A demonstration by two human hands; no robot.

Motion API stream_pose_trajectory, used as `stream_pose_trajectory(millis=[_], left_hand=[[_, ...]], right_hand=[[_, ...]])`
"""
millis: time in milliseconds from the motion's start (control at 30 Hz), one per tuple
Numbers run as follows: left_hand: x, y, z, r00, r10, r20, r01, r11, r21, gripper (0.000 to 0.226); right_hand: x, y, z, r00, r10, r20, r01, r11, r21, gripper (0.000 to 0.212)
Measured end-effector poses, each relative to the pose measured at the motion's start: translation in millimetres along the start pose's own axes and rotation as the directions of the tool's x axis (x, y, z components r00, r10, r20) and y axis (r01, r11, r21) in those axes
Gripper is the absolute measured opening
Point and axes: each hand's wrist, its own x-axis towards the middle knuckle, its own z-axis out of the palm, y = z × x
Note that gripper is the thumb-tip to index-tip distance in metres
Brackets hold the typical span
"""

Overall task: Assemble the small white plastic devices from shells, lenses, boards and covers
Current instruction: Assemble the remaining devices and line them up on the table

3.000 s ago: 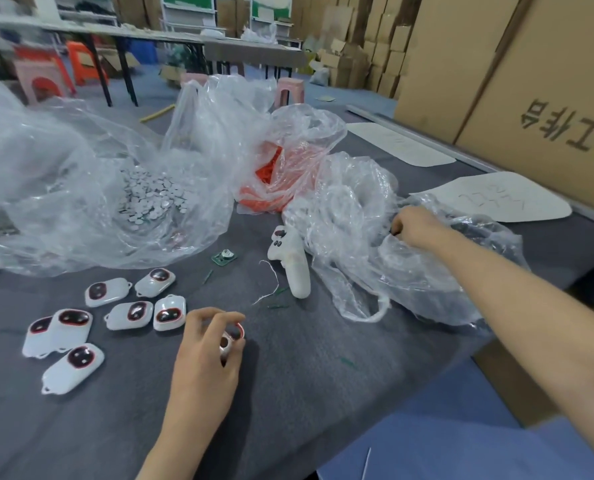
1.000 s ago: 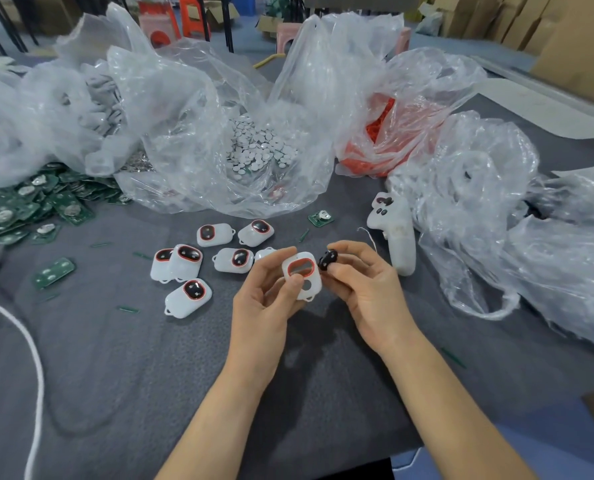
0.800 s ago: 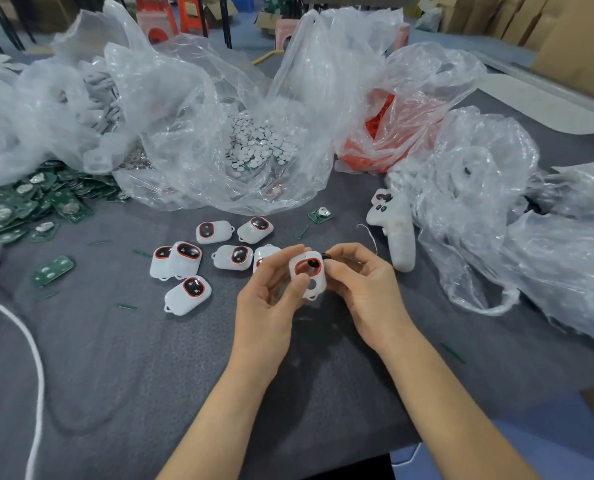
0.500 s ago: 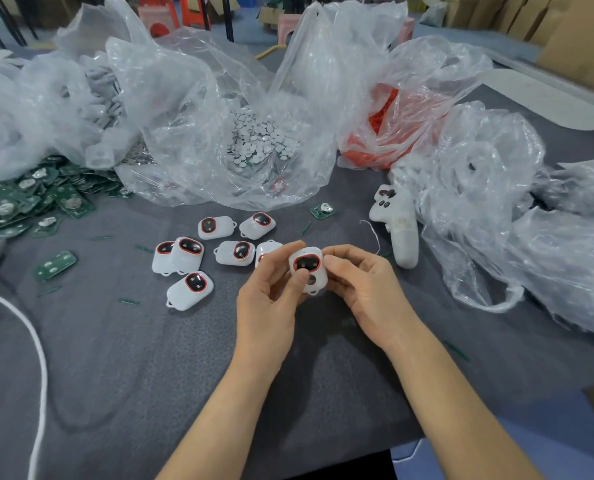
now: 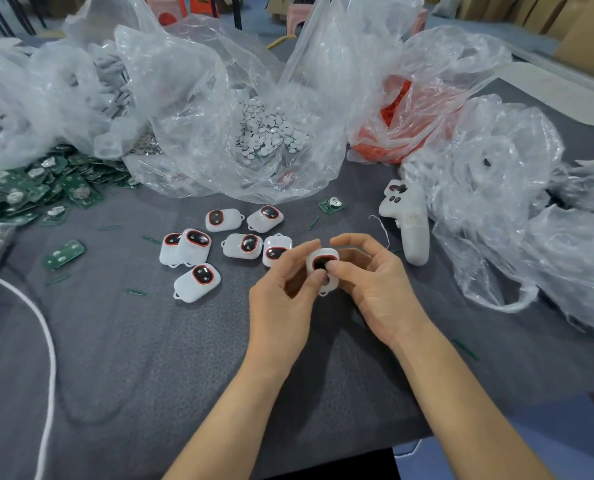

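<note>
A small white shell (image 5: 323, 270) with a red-rimmed window is held above the dark grey table (image 5: 150, 358) between both hands. My left hand (image 5: 285, 299) grips its left side with thumb and fingers. My right hand (image 5: 371, 282) holds the right side, and its thumb presses on the dark lens in the window. Several white shells with dark lenses (image 5: 198, 277) lie in a loose group to the left. A heap of green boards (image 5: 39, 192) lies at the far left.
Clear plastic bags crowd the back: one holds small white discs (image 5: 271, 129), one holds orange-red parts (image 5: 392, 133), another crumpled bag (image 5: 513, 220) lies at the right. A white handle-shaped piece (image 5: 409, 226) lies right of my hands. A white cord (image 5: 46, 341) runs down the left.
My right hand brought a dark lens from the right bag to the shell in my left hand, set it in the red-rimmed window, and now its thumb presses on it.
</note>
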Motion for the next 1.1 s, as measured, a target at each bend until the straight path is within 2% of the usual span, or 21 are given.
stream_pose_trajectory(millis=[267, 400, 600, 800, 1100], left_hand=[[0.8, 0.0, -1.0, 0.998, 0.008, -0.061, -0.001, 0.993, 0.120, 0.040], [-0.9, 2.9, 0.1, 0.998, -0.033, -0.045, 0.035, 0.998, 0.057, 0.040], [0.2, 7.0, 0.4, 1.000, -0.018, -0.015, 0.017, 0.998, -0.067, 0.036], [1.6, 6.6, -6.6, 0.992, -0.028, 0.121, 0.048, 0.985, -0.164, 0.020], [-0.1, 7.4, -4.0, 0.997, -0.010, 0.082, 0.021, 0.991, -0.133, 0.010]], right_hand=[[1.4, 0.0, 1.8, 0.999, 0.039, -0.007, -0.039, 0.995, 0.093, 0.030], [2.0, -1.1, -0.1, 0.998, 0.065, 0.025, -0.068, 0.987, 0.143, 0.030], [3.3, -2.6, -0.2, 0.996, 0.046, 0.077, -0.057, 0.988, 0.147, 0.029], [2.7, -4.3, -6.3, 0.984, 0.060, 0.165, -0.081, 0.989, 0.125, 0.036], [1.1, -7.7, -4.5, 0.987, -0.002, 0.159, -0.006, 0.999, 0.048, 0.024]])
